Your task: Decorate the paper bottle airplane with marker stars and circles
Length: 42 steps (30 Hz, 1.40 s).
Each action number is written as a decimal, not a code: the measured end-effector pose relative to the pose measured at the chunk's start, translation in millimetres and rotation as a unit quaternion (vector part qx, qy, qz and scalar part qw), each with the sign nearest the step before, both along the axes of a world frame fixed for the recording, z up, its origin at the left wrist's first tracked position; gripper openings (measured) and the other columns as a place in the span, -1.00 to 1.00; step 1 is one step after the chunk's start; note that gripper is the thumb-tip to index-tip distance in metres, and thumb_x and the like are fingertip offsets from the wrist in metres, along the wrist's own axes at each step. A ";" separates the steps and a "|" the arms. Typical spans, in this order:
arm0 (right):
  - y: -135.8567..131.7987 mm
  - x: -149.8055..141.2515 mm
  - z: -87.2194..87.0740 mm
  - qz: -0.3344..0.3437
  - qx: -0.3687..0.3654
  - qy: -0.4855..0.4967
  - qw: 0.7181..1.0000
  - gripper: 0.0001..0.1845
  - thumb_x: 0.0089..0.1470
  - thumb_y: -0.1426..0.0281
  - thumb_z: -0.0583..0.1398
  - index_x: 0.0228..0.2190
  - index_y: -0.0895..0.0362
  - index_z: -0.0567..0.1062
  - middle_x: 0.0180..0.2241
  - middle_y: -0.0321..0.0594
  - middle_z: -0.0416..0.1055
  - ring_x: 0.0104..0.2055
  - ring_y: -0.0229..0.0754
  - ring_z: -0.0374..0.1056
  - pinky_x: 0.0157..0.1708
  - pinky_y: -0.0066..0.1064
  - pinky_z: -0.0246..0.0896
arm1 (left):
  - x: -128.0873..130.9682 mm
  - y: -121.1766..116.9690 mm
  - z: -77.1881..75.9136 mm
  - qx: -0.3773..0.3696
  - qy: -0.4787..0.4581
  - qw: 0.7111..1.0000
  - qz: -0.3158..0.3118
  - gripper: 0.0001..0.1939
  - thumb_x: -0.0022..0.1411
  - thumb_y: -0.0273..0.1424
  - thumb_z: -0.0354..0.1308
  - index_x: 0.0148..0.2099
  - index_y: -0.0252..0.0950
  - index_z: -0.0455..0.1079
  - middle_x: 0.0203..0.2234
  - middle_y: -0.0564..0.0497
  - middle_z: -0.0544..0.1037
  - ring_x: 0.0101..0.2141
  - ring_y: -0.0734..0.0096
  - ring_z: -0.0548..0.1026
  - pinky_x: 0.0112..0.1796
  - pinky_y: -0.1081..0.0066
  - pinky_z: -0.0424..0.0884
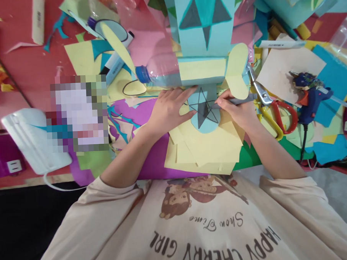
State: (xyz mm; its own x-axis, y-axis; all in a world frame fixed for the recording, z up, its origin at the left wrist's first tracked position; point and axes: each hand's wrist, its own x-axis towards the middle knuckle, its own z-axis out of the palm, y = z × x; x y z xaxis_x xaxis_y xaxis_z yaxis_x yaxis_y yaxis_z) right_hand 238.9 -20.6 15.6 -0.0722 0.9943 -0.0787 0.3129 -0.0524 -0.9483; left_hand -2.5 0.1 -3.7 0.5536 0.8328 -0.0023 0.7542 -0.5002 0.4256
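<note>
My right hand (236, 109) grips a grey marker (244, 99), its tip on a light blue rounded paper piece (210, 127). That piece carries a black-outlined star, partly filled in dark. My left hand (168, 111) lies spread on the left side of the same paper, thumb and index finger apart. Beneath it are several pale yellow sheets (203, 153). Just beyond both hands lies a clear plastic bottle (163, 71) with a blue cap, wrapped in blue and yellow paper. A yellow paper shape (237, 69) stands at its base end.
Red-and-yellow-handled scissors (285, 116) and a blue glue gun (309, 105) lie to the right. A blue sheet with dark triangles (206, 40) is at the back. On the left are a black-and-blue marker (115, 63), a white case (37, 141) and paper scraps.
</note>
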 end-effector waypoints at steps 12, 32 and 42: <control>0.9 2.9 -2.4 -0.008 0.016 -0.038 0.999 -0.77 0.09 0.18 0.29 -0.47 0.06 0.55 -0.51 -0.30 0.48 -0.43 -0.23 0.35 -0.31 -0.29 0.34 | 0.6 0.2 1.5 -0.002 0.003 1.000 0.003 -0.39 0.35 -0.22 0.16 0.39 -0.23 0.32 -0.06 -0.13 0.61 0.00 0.02 0.56 0.05 0.12 0.41; -0.1 1.1 3.3 0.024 -0.004 -0.047 0.999 -0.89 -0.10 0.38 0.17 -0.60 0.05 0.44 -0.56 -0.31 0.43 -0.41 -0.20 0.35 -0.30 -0.28 0.31 | 0.2 0.2 2.1 -0.015 -0.002 1.000 0.004 -0.40 0.35 -0.23 0.16 0.38 -0.22 0.32 -0.06 -0.13 0.60 0.01 0.02 0.54 0.06 0.12 0.39; 2.2 2.3 -4.4 -0.027 -0.005 -0.011 1.000 -0.84 0.02 0.27 0.25 -0.53 0.04 0.48 -0.53 -0.30 0.44 -0.48 -0.22 0.32 -0.34 -0.26 0.34 | 0.0 0.4 2.0 -0.011 -0.011 1.000 0.005 -0.41 0.34 -0.22 0.15 0.37 -0.20 0.32 -0.04 -0.12 0.60 0.03 0.02 0.54 0.05 0.13 0.38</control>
State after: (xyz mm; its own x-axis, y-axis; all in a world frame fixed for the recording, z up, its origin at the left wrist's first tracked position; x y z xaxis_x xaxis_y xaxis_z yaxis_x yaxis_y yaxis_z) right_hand 241.1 -18.3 11.2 -0.0166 0.9958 -0.0896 0.3301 -0.0791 -0.9406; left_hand -2.5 0.5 -1.7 0.5457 0.8379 -0.0094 0.7495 -0.4830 0.4527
